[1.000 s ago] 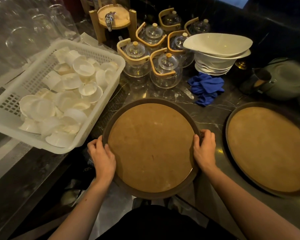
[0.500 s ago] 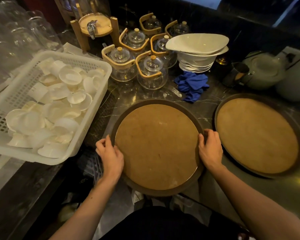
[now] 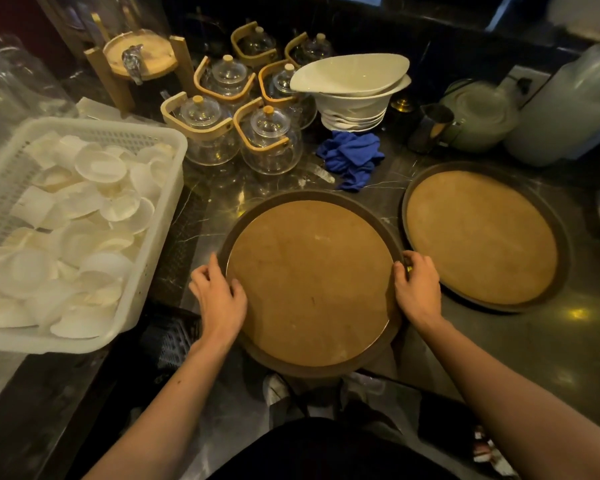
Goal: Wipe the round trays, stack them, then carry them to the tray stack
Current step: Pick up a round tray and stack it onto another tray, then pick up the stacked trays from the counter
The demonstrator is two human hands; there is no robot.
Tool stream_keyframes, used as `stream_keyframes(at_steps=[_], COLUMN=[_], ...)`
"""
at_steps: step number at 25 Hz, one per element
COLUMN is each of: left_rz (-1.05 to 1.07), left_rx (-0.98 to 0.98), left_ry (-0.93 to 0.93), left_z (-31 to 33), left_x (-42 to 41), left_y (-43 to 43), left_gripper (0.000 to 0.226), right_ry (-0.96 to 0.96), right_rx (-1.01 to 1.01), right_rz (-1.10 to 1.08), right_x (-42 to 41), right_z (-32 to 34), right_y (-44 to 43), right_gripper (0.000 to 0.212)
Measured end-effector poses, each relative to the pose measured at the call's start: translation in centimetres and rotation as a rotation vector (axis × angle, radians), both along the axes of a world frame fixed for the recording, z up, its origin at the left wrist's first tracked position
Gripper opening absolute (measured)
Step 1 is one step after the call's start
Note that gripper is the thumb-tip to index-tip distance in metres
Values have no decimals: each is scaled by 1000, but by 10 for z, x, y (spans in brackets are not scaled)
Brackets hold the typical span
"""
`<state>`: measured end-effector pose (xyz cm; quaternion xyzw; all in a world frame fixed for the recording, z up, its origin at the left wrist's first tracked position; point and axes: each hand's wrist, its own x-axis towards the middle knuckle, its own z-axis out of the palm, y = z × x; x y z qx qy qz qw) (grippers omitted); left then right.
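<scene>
A round tray [image 3: 312,282] with a dark rim and tan cork-like face lies in front of me, its near edge hanging over the counter's edge. My left hand [image 3: 219,299] grips its left rim and my right hand [image 3: 416,289] grips its right rim. A second round tray [image 3: 482,237] of the same kind lies flat on the dark counter just to the right, apart from the first. A crumpled blue cloth [image 3: 352,157] rests behind the trays, untouched.
A white plastic basket [image 3: 160,216] full of small white dishes stands at the left. Several glass teapots [image 3: 267,140] with wooden handles and a stack of white bowls [image 3: 354,98] stand behind. A metal jug [image 3: 430,128] and pale containers crowd the far right.
The held tray sits further right and nearer in view as my head has shifted; both hands keep the same grip on its rim. The right tray has not moved on the counter.
</scene>
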<state>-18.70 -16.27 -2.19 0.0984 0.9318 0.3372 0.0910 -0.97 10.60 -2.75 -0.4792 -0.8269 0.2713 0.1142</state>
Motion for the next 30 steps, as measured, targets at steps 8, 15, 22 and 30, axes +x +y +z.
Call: stream_keyframes(at_steps=[8, 15, 22, 30], left_rz=[-179, -408, -511, -468], left_rx=[103, 182, 132, -69], left_ry=[178, 138, 66, 15], left_z=[31, 49, 58, 45], left_x=[24, 69, 123, 150], left_y=[43, 130, 243, 322], left_gripper=[54, 53, 57, 62], right_ry=[178, 273, 331, 222], right_rx=[-51, 7, 19, -44], right_rz=[25, 30, 16, -95], right_x=[16, 57, 135, 198], right_z=[16, 35, 45, 46], right_y=[8, 58, 159, 264], right_gripper=[34, 41, 47, 54])
